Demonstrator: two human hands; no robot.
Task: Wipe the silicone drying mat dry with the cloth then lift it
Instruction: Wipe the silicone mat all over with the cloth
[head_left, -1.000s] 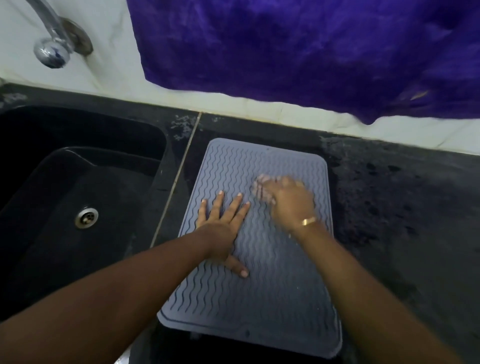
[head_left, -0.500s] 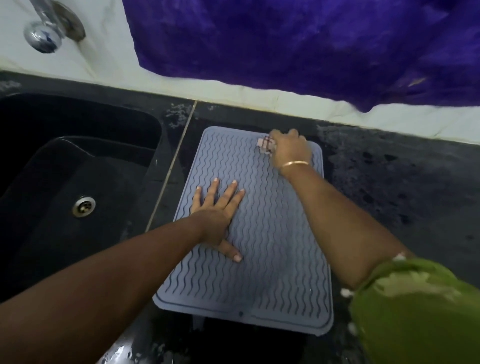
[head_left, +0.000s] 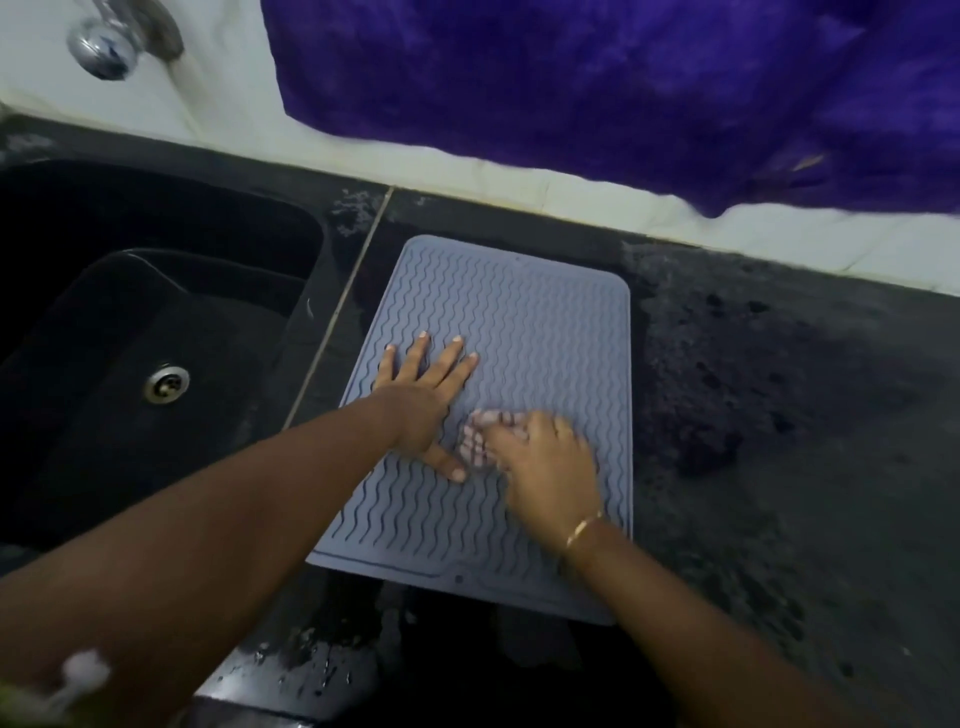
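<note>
A grey silicone drying mat (head_left: 535, 312) with wavy ridges lies flat on the black countertop (head_left: 779, 415), just right of the sink. My left hand (head_left: 421, 400) rests flat on the mat's left half, fingers spread, thumb toward me. My right hand (head_left: 545, 467) presses a small pale cloth (head_left: 480, 439) onto the mat's middle, right beside my left thumb. Most of the cloth is hidden under my fingers and looks blurred.
A black sink (head_left: 156, 374) with a metal drain (head_left: 166, 383) sits to the left, a chrome tap (head_left: 106, 44) above it. A purple cloth (head_left: 623, 88) hangs on the white wall behind. Water drops lie on the counter's front edge (head_left: 311, 670).
My right hand has drawn the cloth back from the mat's far right corner to its middle, near my left thumb. My left hand has stayed pressed on the mat.
</note>
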